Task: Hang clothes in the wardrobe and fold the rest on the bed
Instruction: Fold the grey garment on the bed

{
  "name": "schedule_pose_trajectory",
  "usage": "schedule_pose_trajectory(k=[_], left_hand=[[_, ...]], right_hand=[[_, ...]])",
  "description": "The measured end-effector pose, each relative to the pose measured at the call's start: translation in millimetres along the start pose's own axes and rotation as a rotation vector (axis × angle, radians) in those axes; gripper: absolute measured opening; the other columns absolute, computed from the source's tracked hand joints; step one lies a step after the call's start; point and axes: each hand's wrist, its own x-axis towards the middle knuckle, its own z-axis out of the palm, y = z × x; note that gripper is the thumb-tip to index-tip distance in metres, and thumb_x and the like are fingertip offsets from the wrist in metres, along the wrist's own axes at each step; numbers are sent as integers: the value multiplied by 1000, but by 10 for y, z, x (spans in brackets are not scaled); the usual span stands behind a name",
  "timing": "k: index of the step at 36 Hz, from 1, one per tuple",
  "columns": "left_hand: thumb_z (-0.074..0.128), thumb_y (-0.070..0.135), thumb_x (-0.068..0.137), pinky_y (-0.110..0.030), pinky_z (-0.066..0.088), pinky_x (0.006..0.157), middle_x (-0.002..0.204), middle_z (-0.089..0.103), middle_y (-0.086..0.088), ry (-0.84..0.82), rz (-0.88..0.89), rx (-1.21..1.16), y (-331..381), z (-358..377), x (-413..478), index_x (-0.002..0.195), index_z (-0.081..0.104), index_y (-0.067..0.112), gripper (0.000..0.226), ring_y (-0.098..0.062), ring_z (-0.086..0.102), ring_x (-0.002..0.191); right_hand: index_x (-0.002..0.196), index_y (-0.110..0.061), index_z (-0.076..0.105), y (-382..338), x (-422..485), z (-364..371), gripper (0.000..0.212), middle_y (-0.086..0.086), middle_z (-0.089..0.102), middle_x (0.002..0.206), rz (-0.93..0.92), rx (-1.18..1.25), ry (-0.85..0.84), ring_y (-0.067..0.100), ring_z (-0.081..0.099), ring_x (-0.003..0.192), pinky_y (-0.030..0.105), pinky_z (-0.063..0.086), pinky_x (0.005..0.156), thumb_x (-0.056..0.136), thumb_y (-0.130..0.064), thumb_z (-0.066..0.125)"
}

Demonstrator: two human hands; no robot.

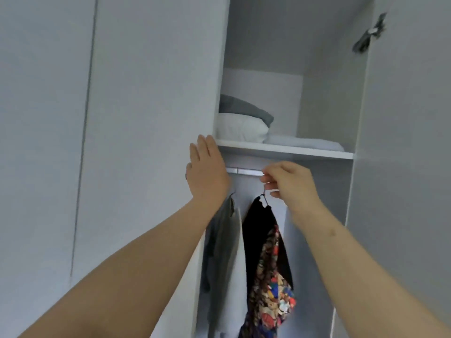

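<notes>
The hanging part of the job looks well under way. In the open white wardrobe, a grey garment with something white beside it already hangs at the left end of the silver metal rail. A black garment with a bright multicoloured print panel is just going up. The bed and any clothes left to fold are out of view, so I cannot judge that half.

The right hand has its fingers curled tight, pinching the hook of a thin dark hanger just under the rail. They hide the hook's top, so I cannot tell whether it is over the rail. The black garment dangles straight below this hand. The left hand is flat with straight fingers, resting on the wardrobe's edge beside the white shelf and holding nothing.
</notes>
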Motion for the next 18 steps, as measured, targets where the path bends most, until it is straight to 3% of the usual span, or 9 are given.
schedule_pose_trajectory(k=[1, 3, 6, 8, 11, 15, 18], left_hand=[[43, 8, 92, -45, 25, 113, 157, 4, -14, -41, -26, -36, 113, 18, 29, 149, 6, 5, 69, -29, 6, 145], [48, 14, 89, -48, 19, 113, 154, 18, -14, -81, -18, -150, 376, 8, 74, 146, 24, 8, 62, -29, 14, 142], [49, 12, 84, -36, 33, 99, 129, 52, -12, -113, 116, -508, 930, -39, -13, 122, 55, 5, 39, -27, 44, 121], [50, 12, 87, -24, 35, 88, 116, 58, -2, -168, 152, -728, 1342, -98, -182, 117, 60, 10, 31, -18, 51, 108], [51, 12, 88, -19, 40, 82, 107, 64, 2, -246, 202, -970, 1892, -145, -424, 107, 66, 17, 25, -14, 57, 102], [53, 10, 87, -17, 42, 75, 92, 62, 7, -302, 248, -1236, 2439, -192, -729, 100, 66, 18, 20, -8, 56, 88], [55, 10, 87, -11, 41, 71, 85, 62, 9, -308, 242, -1386, 2681, -194, -918, 93, 66, 21, 17, -6, 56, 81]], right_hand=[[66, -15, 59, 5, -28, -151, 24, 2, 61, 67, -11, -26, 27, 11, 51, 60, 21, 40, 58, 89, -8, 54], [66, -17, 59, -1, -88, -437, 25, 0, 62, 67, -43, -105, 79, 9, 52, 59, 18, 40, 57, 89, -9, 54], [63, -22, 60, -63, -221, -864, 27, -5, 63, 65, -98, -243, 177, 8, 53, 59, 18, 40, 57, 87, -12, 54], [61, -22, 58, -135, -333, -1137, 28, -3, 63, 68, -131, -329, 251, 13, 54, 66, 25, 42, 64, 86, -12, 54], [65, -24, 58, -331, -572, -1476, 25, 1, 66, 75, -204, -443, 348, 18, 58, 75, 31, 46, 72, 87, -15, 54], [81, -22, 64, -541, -920, -1870, 14, -8, 64, 80, -350, -712, 542, 13, 58, 85, 24, 44, 78, 90, -19, 52], [103, -18, 65, -579, -1099, -2126, 26, -4, 57, 118, -506, -877, 873, 17, 47, 110, 32, 36, 96, 83, -23, 49]])
